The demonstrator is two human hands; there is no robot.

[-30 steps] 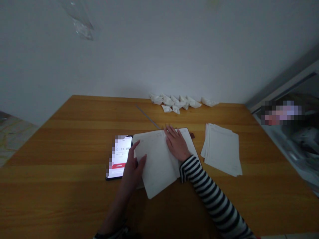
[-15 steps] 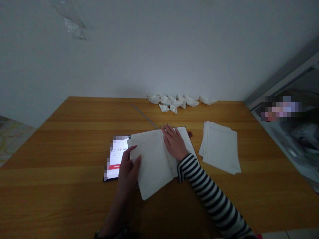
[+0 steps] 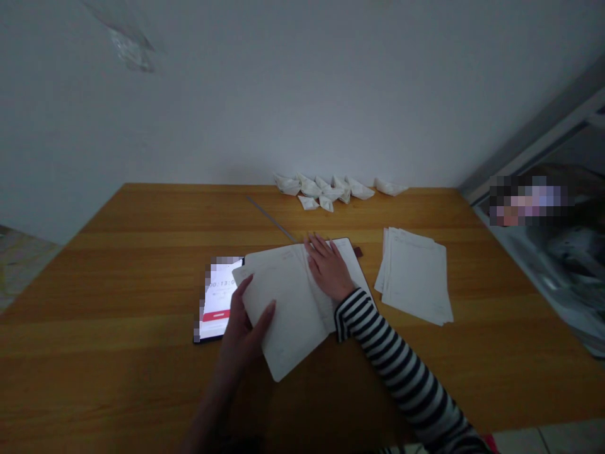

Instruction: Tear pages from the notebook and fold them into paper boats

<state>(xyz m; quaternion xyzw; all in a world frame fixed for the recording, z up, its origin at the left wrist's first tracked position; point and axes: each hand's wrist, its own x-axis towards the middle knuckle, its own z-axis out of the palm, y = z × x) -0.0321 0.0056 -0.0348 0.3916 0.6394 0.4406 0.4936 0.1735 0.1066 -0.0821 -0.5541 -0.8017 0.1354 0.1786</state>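
Observation:
An open notebook with a dark cover edge lies on the table. Its raised left page is pinched along the outer edge by my left hand, thumb on top and fingers at the edge or behind. My right hand, in a striped sleeve, lies flat across the notebook near the fold, fingers stretched out. Whether more than one page is between the left fingers is hidden. Left of the notebook, partly covered by the page, is a tablet or phone with a timer on its lit screen.
A stack of loose white sheets rests to the right on the wooden table. Several folded paper boats stand along the wall at the back. A thin grey ruler-like strip runs from behind the notebook towards the back left.
My left hand has drawn the page slightly further left and lifted it, covering more of the screen; its thumb reaches further over the page. The right hand stays on the notebook. The view has shifted slightly.

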